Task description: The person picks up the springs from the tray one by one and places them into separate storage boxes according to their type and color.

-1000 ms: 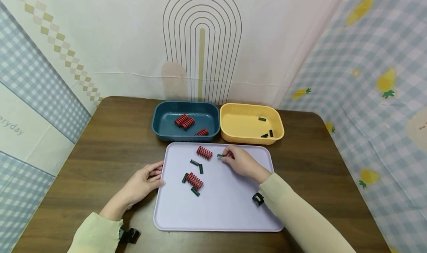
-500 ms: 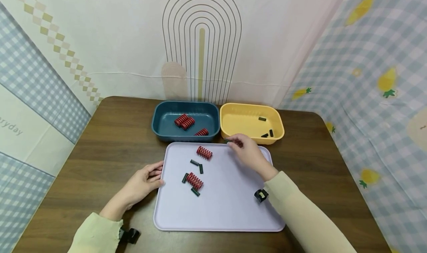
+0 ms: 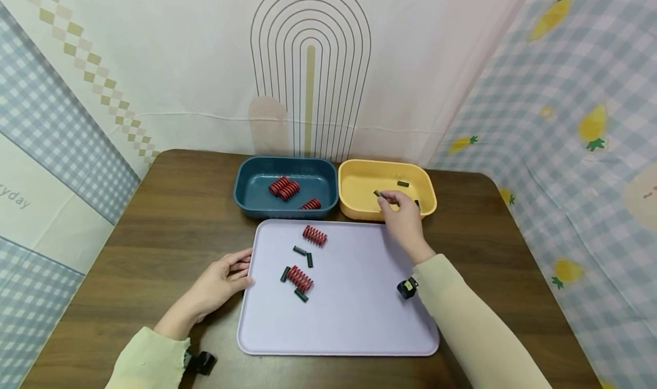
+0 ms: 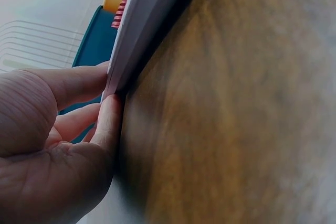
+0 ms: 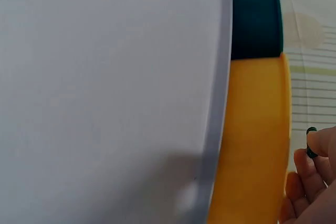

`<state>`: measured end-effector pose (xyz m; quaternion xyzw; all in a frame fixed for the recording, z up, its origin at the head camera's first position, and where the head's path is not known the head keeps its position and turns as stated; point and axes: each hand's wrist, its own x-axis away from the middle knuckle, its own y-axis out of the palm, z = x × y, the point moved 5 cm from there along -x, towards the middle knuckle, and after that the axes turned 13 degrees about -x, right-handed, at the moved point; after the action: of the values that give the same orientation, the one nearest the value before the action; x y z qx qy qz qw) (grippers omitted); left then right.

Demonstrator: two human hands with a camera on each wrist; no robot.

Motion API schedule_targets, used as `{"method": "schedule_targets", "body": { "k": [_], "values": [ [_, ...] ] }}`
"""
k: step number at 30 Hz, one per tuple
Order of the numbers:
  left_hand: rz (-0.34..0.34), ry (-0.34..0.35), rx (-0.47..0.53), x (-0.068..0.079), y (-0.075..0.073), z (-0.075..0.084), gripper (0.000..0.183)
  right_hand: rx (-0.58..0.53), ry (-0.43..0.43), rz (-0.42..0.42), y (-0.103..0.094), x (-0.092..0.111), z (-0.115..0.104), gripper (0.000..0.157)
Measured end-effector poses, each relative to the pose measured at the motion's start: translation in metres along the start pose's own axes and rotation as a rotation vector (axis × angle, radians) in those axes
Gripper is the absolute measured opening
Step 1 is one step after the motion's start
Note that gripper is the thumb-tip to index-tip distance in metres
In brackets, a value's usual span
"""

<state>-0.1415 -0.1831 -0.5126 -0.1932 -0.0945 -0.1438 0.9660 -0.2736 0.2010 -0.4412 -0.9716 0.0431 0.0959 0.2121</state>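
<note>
My right hand [image 3: 405,221] pinches a small dark green spring [image 3: 378,194] between thumb and fingers, over the yellow bin [image 3: 354,211]. The right wrist view shows that spring [image 5: 311,142] at the fingertips. At the left side of the pale lilac tray [image 3: 339,320], my left hand [image 3: 218,283] holds the edge; in the left wrist view its digits [image 4: 109,116] meet the rim. On the tray lie a red spring [image 3: 315,235] near the back and another red spring [image 3: 300,279] lower down, with several small green springs [image 3: 309,259] around them.
A dark blue bin [image 3: 246,206] with several red springs [image 3: 289,190] stands behind the tray, left of the yellow bin. Inside the yellow bin lies a green spring [image 3: 403,183], and another [image 3: 417,203] shows beside my right hand. Everything stands on a brown wooden table [image 3: 179,206].
My right hand has carried the green spring from the tray's back part, up and right, to over the yellow bin. The left hand stays at the tray's edge.
</note>
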Motion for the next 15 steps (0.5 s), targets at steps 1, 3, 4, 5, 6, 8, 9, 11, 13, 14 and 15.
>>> {"method": "schedule_targets", "body": {
  "k": [1, 3, 4, 5, 6, 8, 9, 11, 13, 14, 15],
  "values": [
    [-0.001, -0.001, -0.001, 0.000, 0.000, 0.000, 0.066, 0.017, -0.006, 0.006, -0.001, -0.001, 0.002, 0.026],
    [-0.001, -0.002, -0.006, 0.000, 0.000, 0.000, 0.066, 0.046, -0.016, 0.016, -0.003, -0.003, 0.005, 0.025],
    [0.000, -0.002, -0.009, 0.000, 0.000, 0.000, 0.066, 0.057, -0.020, 0.018, -0.004, -0.003, 0.007, 0.025],
    [0.001, -0.003, -0.011, 0.000, 0.000, 0.000, 0.066, 0.065, -0.021, 0.018, -0.004, -0.004, 0.008, 0.025],
    [0.002, -0.002, -0.014, 0.000, -0.001, 0.000, 0.066, 0.070, -0.021, 0.018, -0.004, -0.004, 0.009, 0.025],
    [0.003, -0.001, -0.017, 0.000, -0.001, 0.000, 0.066, 0.075, -0.019, 0.015, -0.005, -0.005, 0.011, 0.025],
    [0.004, 0.000, -0.017, 0.000, -0.001, 0.000, 0.066, 0.077, -0.017, 0.014, -0.005, -0.006, 0.012, 0.025],
    [0.004, 0.001, -0.013, 0.000, -0.001, 0.001, 0.066, 0.078, -0.010, 0.010, -0.005, -0.006, 0.014, 0.025],
    [0.004, 0.002, -0.011, 0.001, -0.001, 0.002, 0.066, 0.076, -0.009, 0.006, -0.005, -0.007, 0.015, 0.024],
    [0.004, 0.002, -0.010, 0.001, -0.001, 0.002, 0.066, 0.077, -0.006, 0.008, -0.006, -0.007, 0.015, 0.024],
    [0.004, 0.000, -0.009, 0.001, -0.001, 0.002, 0.066, 0.077, -0.005, 0.008, -0.006, -0.007, 0.014, 0.024]
  ]
}}
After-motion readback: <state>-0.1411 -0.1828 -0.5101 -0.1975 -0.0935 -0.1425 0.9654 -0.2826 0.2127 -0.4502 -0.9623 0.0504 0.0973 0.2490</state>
